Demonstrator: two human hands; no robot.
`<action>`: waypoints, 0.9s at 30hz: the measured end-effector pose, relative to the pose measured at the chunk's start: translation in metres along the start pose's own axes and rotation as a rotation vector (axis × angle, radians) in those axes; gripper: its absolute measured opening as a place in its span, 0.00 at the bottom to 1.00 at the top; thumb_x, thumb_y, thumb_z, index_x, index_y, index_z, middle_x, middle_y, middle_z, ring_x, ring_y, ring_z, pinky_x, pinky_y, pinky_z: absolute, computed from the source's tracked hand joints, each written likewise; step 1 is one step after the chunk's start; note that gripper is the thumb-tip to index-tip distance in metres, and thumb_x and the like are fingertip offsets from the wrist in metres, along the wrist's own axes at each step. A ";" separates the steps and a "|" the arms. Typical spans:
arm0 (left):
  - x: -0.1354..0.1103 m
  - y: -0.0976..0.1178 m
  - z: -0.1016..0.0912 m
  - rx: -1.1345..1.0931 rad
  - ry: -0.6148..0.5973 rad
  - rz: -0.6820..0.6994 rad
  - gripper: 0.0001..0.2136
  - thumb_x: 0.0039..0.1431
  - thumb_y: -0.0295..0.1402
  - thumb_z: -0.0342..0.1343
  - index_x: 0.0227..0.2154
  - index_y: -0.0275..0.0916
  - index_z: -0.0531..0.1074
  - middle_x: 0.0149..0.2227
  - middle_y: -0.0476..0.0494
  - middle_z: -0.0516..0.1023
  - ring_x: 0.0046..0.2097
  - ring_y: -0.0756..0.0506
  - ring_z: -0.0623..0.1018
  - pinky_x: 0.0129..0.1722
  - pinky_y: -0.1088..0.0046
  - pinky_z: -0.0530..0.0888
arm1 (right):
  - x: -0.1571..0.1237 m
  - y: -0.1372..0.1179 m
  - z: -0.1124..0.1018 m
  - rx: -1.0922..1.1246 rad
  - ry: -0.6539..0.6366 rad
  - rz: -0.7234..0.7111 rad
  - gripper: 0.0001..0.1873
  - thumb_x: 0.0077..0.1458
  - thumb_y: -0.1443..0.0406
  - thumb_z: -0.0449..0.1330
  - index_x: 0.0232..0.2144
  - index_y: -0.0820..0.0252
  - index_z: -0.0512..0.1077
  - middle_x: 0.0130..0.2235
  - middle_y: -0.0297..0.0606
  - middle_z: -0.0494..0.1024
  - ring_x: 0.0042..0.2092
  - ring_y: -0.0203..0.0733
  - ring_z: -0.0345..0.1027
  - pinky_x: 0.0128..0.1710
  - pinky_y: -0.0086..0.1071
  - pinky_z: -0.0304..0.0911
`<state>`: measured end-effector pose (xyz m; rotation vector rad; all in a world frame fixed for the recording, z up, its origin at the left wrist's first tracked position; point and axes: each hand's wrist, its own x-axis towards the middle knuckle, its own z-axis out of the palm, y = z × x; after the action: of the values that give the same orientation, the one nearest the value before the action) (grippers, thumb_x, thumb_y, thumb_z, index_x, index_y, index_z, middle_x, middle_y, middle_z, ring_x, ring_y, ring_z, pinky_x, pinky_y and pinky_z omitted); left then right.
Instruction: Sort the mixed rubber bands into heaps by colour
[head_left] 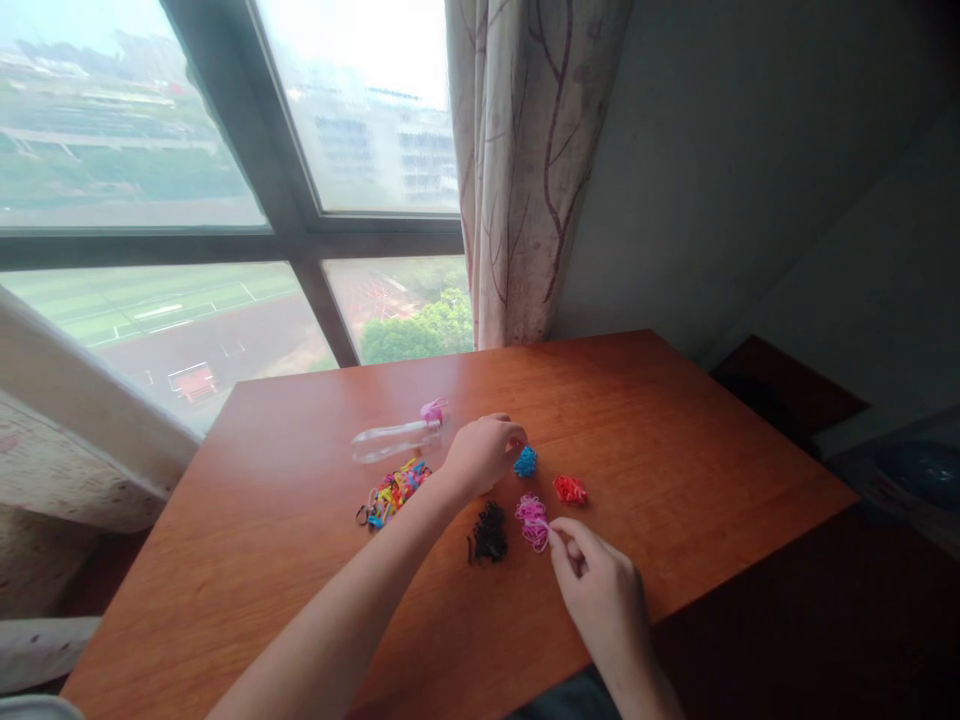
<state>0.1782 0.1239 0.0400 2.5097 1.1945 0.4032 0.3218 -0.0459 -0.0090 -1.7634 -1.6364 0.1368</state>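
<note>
Small elastic bands lie in piles on a wooden table. My left hand is curled, its fingertips pinched right beside the blue pile. My right hand pinches the edge of the pink pile. A black pile lies between my forearms, and a red pile sits to the right of the pink one. A mixed-colour heap lies left of my left hand.
A clear plastic bottle with a pink cap lies on its side behind the mixed heap. A window and a patterned curtain stand beyond the table's far edge. A dark low surface sits to the right.
</note>
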 end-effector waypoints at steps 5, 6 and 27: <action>-0.015 0.000 -0.009 -0.061 0.051 0.004 0.09 0.60 0.31 0.53 0.35 0.42 0.79 0.38 0.45 0.80 0.37 0.46 0.79 0.36 0.74 0.72 | 0.012 0.004 -0.006 -0.039 -0.017 -0.025 0.18 0.67 0.56 0.50 0.35 0.57 0.77 0.25 0.36 0.77 0.24 0.38 0.70 0.27 0.28 0.57; -0.022 0.000 -0.012 -0.074 0.060 0.001 0.09 0.60 0.30 0.53 0.35 0.42 0.79 0.38 0.45 0.81 0.37 0.47 0.79 0.36 0.74 0.71 | 0.015 0.005 -0.006 -0.049 -0.021 -0.039 0.18 0.67 0.57 0.50 0.35 0.57 0.77 0.26 0.37 0.78 0.25 0.38 0.71 0.28 0.28 0.57; -0.190 -0.063 -0.036 -0.117 0.248 -0.324 0.11 0.63 0.38 0.50 0.35 0.42 0.77 0.26 0.52 0.75 0.24 0.51 0.69 0.26 0.77 0.66 | 0.009 -0.051 0.021 0.109 -0.161 -0.218 0.14 0.64 0.68 0.51 0.36 0.56 0.77 0.31 0.37 0.80 0.31 0.38 0.75 0.34 0.26 0.63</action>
<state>0.0051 0.0183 0.0260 2.1620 1.5891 0.6892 0.2697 -0.0322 0.0072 -1.5136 -1.8876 0.2667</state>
